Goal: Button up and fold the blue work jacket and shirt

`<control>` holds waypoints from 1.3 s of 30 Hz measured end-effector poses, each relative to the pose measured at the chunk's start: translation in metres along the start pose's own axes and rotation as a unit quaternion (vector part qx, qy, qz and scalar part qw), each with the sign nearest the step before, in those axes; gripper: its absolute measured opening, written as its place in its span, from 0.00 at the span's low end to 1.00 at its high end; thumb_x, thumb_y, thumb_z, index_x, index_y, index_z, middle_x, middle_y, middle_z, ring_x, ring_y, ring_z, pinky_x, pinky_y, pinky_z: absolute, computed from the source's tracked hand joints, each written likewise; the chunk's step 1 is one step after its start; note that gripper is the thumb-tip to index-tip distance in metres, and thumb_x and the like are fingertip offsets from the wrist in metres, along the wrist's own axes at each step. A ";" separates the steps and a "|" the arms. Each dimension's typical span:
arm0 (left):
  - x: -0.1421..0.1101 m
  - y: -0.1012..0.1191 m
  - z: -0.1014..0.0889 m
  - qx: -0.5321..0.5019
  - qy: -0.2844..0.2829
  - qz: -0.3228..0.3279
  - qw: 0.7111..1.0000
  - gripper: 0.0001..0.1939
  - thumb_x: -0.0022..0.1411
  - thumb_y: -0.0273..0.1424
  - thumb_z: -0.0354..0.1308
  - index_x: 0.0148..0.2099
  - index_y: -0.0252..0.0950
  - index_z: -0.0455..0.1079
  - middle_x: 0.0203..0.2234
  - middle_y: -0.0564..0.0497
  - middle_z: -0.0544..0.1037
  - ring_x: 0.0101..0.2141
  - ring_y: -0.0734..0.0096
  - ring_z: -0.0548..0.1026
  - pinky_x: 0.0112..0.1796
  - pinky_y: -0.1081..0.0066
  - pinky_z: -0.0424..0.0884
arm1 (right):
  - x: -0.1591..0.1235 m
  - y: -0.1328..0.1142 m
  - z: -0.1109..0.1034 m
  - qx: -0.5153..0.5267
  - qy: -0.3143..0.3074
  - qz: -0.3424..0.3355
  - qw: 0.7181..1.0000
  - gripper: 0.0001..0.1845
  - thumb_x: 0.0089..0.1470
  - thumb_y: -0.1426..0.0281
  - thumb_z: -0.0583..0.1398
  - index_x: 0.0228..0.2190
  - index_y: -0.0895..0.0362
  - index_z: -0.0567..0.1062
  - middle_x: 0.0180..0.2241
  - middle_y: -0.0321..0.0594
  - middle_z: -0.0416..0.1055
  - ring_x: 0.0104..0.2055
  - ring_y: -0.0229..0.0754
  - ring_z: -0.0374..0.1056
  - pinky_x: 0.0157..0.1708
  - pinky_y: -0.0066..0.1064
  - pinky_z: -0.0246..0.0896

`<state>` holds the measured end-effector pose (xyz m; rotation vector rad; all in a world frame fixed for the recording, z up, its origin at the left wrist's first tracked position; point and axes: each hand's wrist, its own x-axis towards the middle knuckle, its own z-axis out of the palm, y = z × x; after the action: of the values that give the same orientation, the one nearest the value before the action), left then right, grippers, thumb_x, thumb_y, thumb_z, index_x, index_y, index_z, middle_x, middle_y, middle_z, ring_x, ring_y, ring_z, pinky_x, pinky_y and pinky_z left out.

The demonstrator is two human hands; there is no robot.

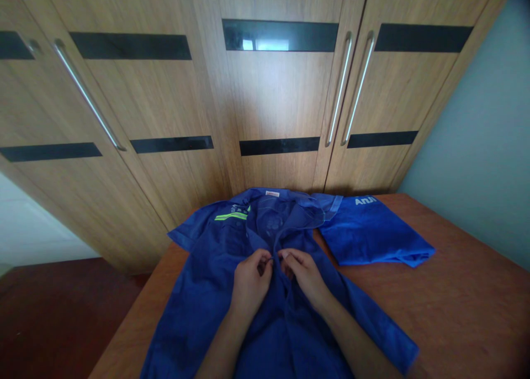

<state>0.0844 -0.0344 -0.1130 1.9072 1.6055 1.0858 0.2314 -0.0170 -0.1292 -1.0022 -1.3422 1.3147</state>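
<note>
A dark blue work shirt (215, 279) lies spread on the wooden table with its collar toward the wardrobe. It has a yellow-green reflective stripe on the chest and a small white label inside the neck. At the front opening, my left hand (253, 278) pinches one edge of the shirt between thumb and fingers. Close beside it, my right hand (301, 273) pinches the other front edge. The upper front gapes open above my hands. Any button between the fingertips is too small to make out.
A folded brighter blue garment (372, 235) with white lettering rests to the right of the shirt. The brown table (464, 296) reaches to the right. Behind it stands a wooden wardrobe (273, 103) with metal handles. A pale wall (476, 158) is on the right.
</note>
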 end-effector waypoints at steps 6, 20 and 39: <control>0.000 -0.002 0.001 -0.046 -0.010 -0.009 0.999 0.09 0.57 0.25 0.50 0.36 0.38 0.71 0.28 0.52 0.78 0.31 0.70 0.76 0.35 0.73 0.68 | 0.000 0.009 0.002 -0.039 -0.030 -0.017 0.999 0.09 0.52 0.63 0.58 0.31 0.55 0.69 0.17 0.29 0.65 0.18 0.34 0.59 0.20 0.24 0.50; 0.003 -0.006 0.006 -0.189 -0.015 -0.080 0.979 0.10 0.57 0.37 0.55 0.31 0.35 0.70 0.21 0.54 0.73 0.24 0.72 0.70 0.27 0.76 0.63 | -0.004 0.002 0.004 -0.130 0.024 -0.065 0.989 0.04 0.51 0.67 0.58 0.27 0.55 0.69 0.16 0.30 0.67 0.18 0.36 0.63 0.21 0.25 0.53; -0.004 -0.001 0.008 -0.013 -0.022 -0.017 1.000 0.05 0.56 0.29 0.53 0.33 0.38 0.70 0.23 0.55 0.74 0.25 0.72 0.71 0.28 0.75 0.63 | 0.004 0.007 -0.007 0.113 0.079 0.106 0.985 0.18 0.47 0.55 0.61 0.23 0.57 0.68 0.20 0.34 0.68 0.18 0.32 0.59 0.17 0.23 0.49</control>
<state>0.0900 -0.0372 -0.1197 1.8675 1.5864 1.0396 0.2372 -0.0113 -0.1362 -1.0876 -0.9622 1.4765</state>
